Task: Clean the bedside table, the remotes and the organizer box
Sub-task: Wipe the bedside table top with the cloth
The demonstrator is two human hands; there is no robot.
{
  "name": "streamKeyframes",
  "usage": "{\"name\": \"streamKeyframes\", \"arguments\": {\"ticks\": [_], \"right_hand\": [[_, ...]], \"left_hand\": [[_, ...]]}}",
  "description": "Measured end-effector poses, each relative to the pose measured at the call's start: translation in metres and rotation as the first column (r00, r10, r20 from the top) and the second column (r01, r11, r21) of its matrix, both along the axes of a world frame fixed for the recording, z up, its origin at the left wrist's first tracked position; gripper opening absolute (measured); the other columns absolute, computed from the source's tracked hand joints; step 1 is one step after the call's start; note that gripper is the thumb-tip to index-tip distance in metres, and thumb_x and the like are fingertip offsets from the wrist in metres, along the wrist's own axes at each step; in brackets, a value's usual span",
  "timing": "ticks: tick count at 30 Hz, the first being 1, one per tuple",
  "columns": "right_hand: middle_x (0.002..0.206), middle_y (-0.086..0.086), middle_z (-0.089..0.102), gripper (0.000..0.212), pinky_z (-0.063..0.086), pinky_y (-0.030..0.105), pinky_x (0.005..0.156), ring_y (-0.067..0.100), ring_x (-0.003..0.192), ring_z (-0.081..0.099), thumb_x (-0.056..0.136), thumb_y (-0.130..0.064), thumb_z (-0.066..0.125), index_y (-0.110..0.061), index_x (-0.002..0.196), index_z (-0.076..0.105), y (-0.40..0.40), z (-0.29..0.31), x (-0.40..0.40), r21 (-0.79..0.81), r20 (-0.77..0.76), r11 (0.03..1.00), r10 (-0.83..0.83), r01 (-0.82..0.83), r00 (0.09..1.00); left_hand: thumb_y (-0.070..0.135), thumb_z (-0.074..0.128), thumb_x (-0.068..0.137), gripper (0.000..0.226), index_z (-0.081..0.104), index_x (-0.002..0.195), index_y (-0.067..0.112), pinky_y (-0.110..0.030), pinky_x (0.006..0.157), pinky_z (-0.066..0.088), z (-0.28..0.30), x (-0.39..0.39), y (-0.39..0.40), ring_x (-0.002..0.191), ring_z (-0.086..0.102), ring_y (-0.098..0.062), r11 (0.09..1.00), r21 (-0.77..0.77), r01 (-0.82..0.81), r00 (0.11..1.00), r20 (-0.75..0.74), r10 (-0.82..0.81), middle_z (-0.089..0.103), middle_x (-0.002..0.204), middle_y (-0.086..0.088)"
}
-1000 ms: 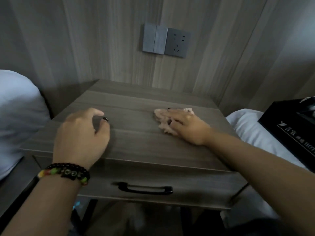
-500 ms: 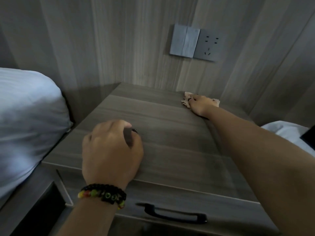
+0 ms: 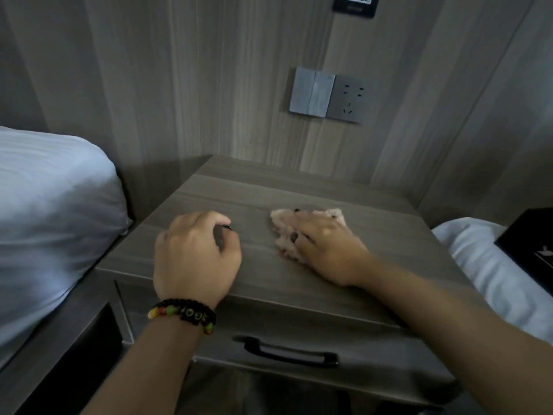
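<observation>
While its fingers lie spread and flat, the right hand (image 3: 326,247) presses a pink cloth (image 3: 287,232) onto the bedside table (image 3: 389,235), the cloth showing past the fingertips and thumb, near the middle of the top. The left hand (image 3: 194,259) rests beside it with fingers curled loosely together, holding nothing, knuckles near the front left edge; a beaded bracelet (image 3: 182,314) circles the wrist. Bare wood runs from the cloth to the back edge under the wall switch (image 3: 311,92) and to the right edge — wide room for a sweep. A pillow (image 3: 51,211) crowds the table's left side; a black box (image 3: 529,244) lies on bedding to the right. Against half a second ago, the right hand and cloth have come back from the far right corner toward the centre — the left hand has barely shifted
</observation>
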State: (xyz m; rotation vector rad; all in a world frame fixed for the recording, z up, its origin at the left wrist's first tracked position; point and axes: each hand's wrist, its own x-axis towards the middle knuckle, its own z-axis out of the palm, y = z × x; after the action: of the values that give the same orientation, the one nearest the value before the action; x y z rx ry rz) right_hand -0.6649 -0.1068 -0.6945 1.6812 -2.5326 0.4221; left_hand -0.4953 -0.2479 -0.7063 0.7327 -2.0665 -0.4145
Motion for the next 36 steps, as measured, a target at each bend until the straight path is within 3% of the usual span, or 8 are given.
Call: {"name": "streamKeyframes", "arguments": {"ticks": [2, 7, 14, 20, 24, 28, 32, 36], "right_hand": [[0.15, -0.007, 0.043, 0.054, 0.019, 0.036, 0.119, 0.013, 0.139, 0.036, 0.093, -0.04, 0.027, -0.03, 0.144, 0.042, 0.018, -0.001, 0.038, -0.016, -0.014, 0.995, 0.096, -0.096, 0.995], [0.158, -0.006, 0.027, 0.06, 0.003, 0.032, 0.12, 0.011, 0.146, 0.018, 0.093, -0.047, 0.016, -0.034, 0.15, 0.029, 0.043, 0.003, 0.089, 0.046, -0.014, 0.994, 0.105, -0.104, 0.994], [0.152, -0.002, 0.04, 0.058, 0.018, 0.043, 0.119, 0.015, 0.143, 0.029, 0.093, -0.047, 0.023, -0.03, 0.146, 0.039, 0.006, 0.004, 0.054, 0.016, 0.096, 0.994, 0.105, -0.107, 0.99], [0.159, 0.003, 0.022, 0.054, 0.006, 0.054, 0.118, 0.026, 0.147, 0.014, 0.098, -0.042, 0.018, -0.028, 0.151, 0.025, -0.042, 0.003, 0.094, 0.133, 0.001, 0.977, -0.167, 0.166, 0.986], [0.16, 0.006, 0.018, 0.059, 0.003, 0.055, 0.117, 0.028, 0.148, 0.009, 0.096, -0.039, 0.012, -0.024, 0.152, 0.023, -0.061, 0.0, 0.132, 0.126, 0.013, 0.983, -0.134, 0.131, 0.991], [0.155, 0.003, 0.029, 0.08, 0.013, 0.054, 0.116, 0.027, 0.144, 0.021, 0.077, -0.046, -0.004, -0.028, 0.149, 0.028, -0.052, -0.003, 0.142, 0.045, -0.06, 0.999, 0.003, 0.0, 0.998], [0.158, 0.002, 0.023, 0.051, 0.006, 0.055, 0.117, 0.027, 0.146, 0.015, 0.1, -0.039, 0.022, -0.029, 0.149, 0.027, -0.076, -0.002, 0.144, 0.086, 0.003, 0.996, 0.0, -0.001, 1.0], [0.156, 0.006, 0.029, 0.049, 0.009, 0.057, 0.115, 0.029, 0.144, 0.02, 0.099, -0.034, 0.034, -0.029, 0.148, 0.033, -0.135, 0.002, 0.159, 0.068, 0.052, 0.989, 0.127, -0.13, 0.991]], "left_hand": [[0.016, 0.062, 0.08, 0.013, 0.072, 0.088, 0.017, -0.039, 0.076, 0.048, -0.001, 0.002, 0.001, 0.087, 0.062, -0.026, 1.0, 0.016, 0.001, 1.0, 0.002, -0.001, 0.069, 0.082, -0.001], [0.014, 0.061, 0.084, 0.019, 0.069, 0.101, 0.016, -0.039, 0.085, 0.045, 0.002, 0.006, -0.002, 0.098, 0.059, -0.027, 0.994, 0.097, 0.041, 0.997, -0.062, -0.035, 0.068, 0.1, -0.004], [0.021, 0.054, 0.087, 0.037, 0.052, 0.124, 0.019, -0.041, 0.093, 0.042, 0.005, 0.017, -0.041, 0.104, 0.059, -0.031, 0.976, 0.198, -0.087, 0.98, -0.16, 0.12, 0.063, 0.124, 0.002], [0.024, 0.047, 0.085, 0.032, 0.058, 0.114, 0.018, -0.045, 0.091, 0.049, -0.008, 0.015, -0.045, 0.106, 0.061, -0.019, 0.963, 0.269, -0.021, 0.771, -0.609, 0.187, 0.064, 0.114, 0.002], [0.021, 0.042, 0.09, 0.023, 0.058, 0.106, 0.017, -0.036, 0.092, 0.048, -0.002, 0.019, -0.04, 0.105, 0.061, -0.017, 0.961, 0.264, 0.08, 0.645, -0.749, 0.152, 0.063, 0.109, 0.003], [0.04, 0.024, 0.097, 0.034, 0.054, 0.1, 0.024, -0.026, 0.085, 0.045, 0.017, 0.036, -0.046, 0.107, 0.06, -0.007, 0.786, 0.512, 0.347, 0.482, -0.816, 0.32, 0.063, 0.117, 0.001], [0.047, 0.011, 0.103, 0.057, 0.057, 0.114, 0.017, -0.027, 0.088, 0.043, 0.019, 0.054, -0.068, 0.116, 0.057, -0.01, 0.655, 0.65, 0.385, 0.502, -0.743, 0.442, 0.061, 0.128, -0.002], [0.054, 0.009, 0.1, 0.07, 0.056, 0.128, 0.01, -0.026, 0.086, 0.042, 0.018, 0.053, -0.08, 0.12, 0.054, -0.014, 0.58, 0.713, 0.395, 0.512, -0.695, 0.505, 0.059, 0.131, -0.005]]}}
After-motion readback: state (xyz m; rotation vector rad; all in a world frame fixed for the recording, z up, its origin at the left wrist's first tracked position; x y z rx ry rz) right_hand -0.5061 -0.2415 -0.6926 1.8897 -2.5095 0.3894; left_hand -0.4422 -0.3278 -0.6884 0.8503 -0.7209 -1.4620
